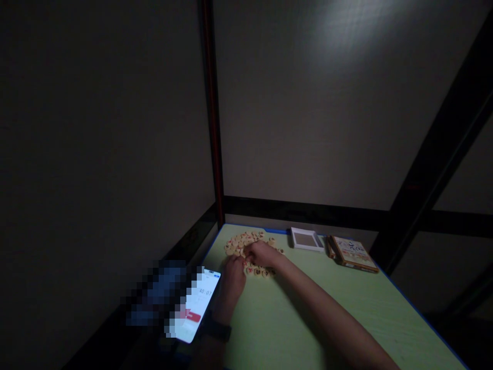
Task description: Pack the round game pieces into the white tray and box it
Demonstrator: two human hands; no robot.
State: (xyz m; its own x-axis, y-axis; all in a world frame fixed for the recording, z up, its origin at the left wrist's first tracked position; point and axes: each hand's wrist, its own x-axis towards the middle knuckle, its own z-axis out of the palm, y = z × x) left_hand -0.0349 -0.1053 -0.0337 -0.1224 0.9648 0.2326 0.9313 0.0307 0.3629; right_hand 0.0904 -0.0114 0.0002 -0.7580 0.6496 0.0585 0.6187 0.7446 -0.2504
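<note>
Many round, pale Chinese chess pieces (257, 271) with red or dark characters lie in a loose cluster at the far left of the green table. My right hand (262, 252) reaches across into the middle of them, its fingers curled downward and pressed together. Beside it, at the near left edge of the cluster, is my left hand (234, 272), with bent fingertips at the pieces. The two hands nearly touch. What either hand pinches, if anything, is hidden by the fingers and the dim light.
A shallow white box tray (307, 239) sits at the table's back edge. To its right lies a printed box (354, 253). A lit phone (198, 308) showing a timer is left of my left forearm. Walls enclose the green table (269, 329) behind and on the left.
</note>
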